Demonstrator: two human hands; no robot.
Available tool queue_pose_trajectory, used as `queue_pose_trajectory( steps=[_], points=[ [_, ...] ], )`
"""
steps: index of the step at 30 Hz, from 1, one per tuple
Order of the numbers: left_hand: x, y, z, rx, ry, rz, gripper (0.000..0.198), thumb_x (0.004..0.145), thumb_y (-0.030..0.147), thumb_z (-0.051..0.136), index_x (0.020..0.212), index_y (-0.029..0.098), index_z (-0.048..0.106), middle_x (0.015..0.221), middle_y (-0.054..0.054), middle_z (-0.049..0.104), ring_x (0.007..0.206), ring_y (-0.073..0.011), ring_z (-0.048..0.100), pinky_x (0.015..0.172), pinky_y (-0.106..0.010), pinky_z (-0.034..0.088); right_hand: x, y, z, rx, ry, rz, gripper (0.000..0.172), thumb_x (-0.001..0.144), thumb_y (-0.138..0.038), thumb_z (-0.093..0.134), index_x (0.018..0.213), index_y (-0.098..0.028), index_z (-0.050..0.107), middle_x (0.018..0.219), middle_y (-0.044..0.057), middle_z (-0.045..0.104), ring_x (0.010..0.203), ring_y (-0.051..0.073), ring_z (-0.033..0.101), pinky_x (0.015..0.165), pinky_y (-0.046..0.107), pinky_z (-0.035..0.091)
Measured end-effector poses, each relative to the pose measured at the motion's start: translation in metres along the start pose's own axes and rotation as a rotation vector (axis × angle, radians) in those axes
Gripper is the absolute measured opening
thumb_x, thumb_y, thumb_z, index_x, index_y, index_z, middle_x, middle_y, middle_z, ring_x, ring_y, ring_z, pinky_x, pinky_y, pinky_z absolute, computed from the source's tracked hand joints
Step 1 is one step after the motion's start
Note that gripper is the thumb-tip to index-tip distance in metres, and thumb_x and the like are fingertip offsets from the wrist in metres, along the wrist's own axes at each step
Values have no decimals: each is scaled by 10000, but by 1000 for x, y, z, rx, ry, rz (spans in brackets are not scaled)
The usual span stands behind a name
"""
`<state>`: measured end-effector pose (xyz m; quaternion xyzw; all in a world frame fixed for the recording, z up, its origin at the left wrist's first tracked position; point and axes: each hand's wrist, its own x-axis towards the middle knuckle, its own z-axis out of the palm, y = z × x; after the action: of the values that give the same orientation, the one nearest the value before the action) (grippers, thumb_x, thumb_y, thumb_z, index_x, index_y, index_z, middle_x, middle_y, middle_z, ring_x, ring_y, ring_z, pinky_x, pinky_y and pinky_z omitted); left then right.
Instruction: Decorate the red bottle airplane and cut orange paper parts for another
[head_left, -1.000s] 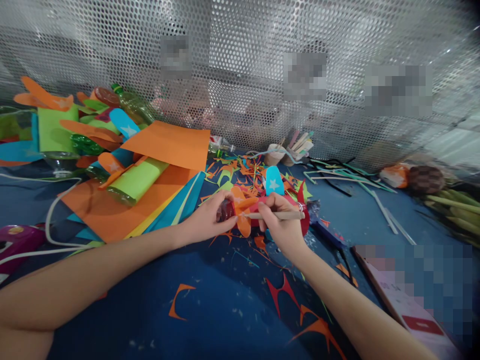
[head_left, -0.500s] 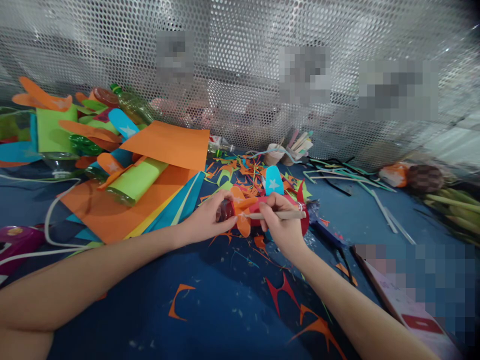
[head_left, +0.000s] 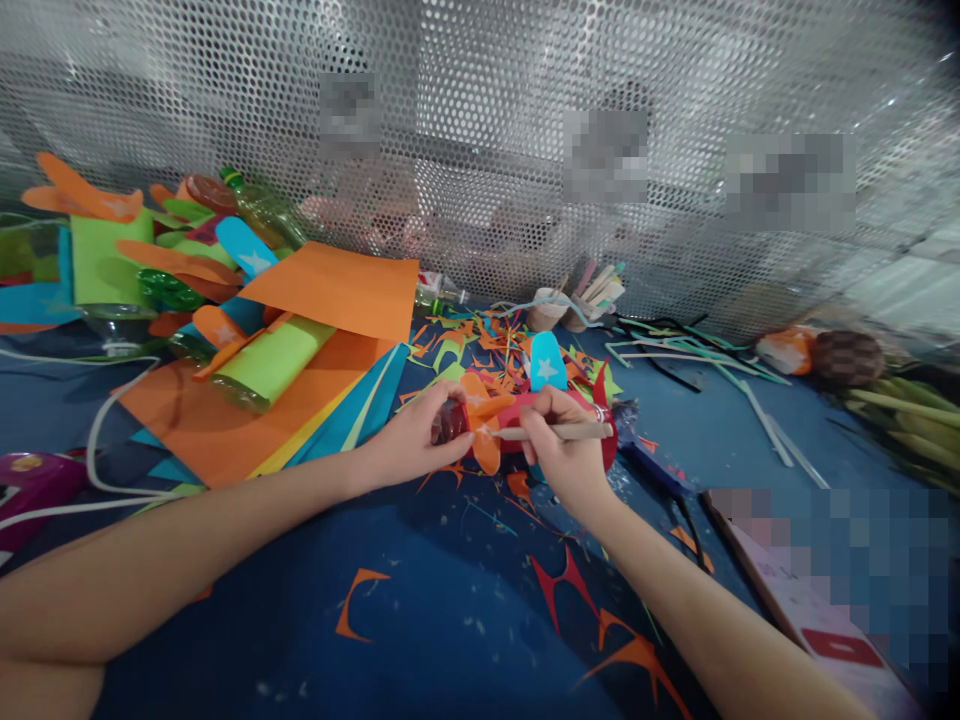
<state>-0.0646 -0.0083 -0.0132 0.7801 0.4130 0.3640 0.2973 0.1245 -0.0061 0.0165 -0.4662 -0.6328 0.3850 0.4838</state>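
My left hand point(head_left: 409, 435) is closed around the dark reddish end of a plastic bottle point(head_left: 451, 423), which lies on its side. Red paper point(head_left: 511, 412) wraps its body. An orange paper shape with rounded blades point(head_left: 487, 458) sits at the bottle's left part, near my left fingertips. In a writing grip, my right hand point(head_left: 562, 450) holds a pale marker point(head_left: 585, 431), its tip at a white star on the orange shape. Behind my right hand a blue paper wing point(head_left: 548, 362) with a white star sticks up. My fingers hide part of the bottle.
Paper scraps point(head_left: 484, 340) lie behind the bottle. Orange sheets point(head_left: 337, 290) and decorated bottles point(head_left: 112, 260) are piled at left, beside a purple device point(head_left: 37, 490) with white cable. Marker cups point(head_left: 585, 310) stand by the perforated metal screen point(head_left: 480, 120). A pink-edged box point(head_left: 810, 600) lies at right.
Both hands keep nearly the same place and hold. The marker tip stays at the star, with at most a tiny shift of my right hand.
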Motion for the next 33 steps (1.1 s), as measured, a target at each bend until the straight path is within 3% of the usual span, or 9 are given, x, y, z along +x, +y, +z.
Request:
queue_pose_trajectory(
  steps=[33],
  points=[
    [0, -1, 1, 13, 8, 14, 281, 838, 281, 544, 1051, 184, 388, 860, 3, 461, 601, -78, 453, 522, -233, 391, 2, 0, 0, 6, 6, -22, 249, 750, -224, 532, 580, -232, 351, 350, -94, 435, 311, 67, 380, 379, 198, 297]
  ],
)
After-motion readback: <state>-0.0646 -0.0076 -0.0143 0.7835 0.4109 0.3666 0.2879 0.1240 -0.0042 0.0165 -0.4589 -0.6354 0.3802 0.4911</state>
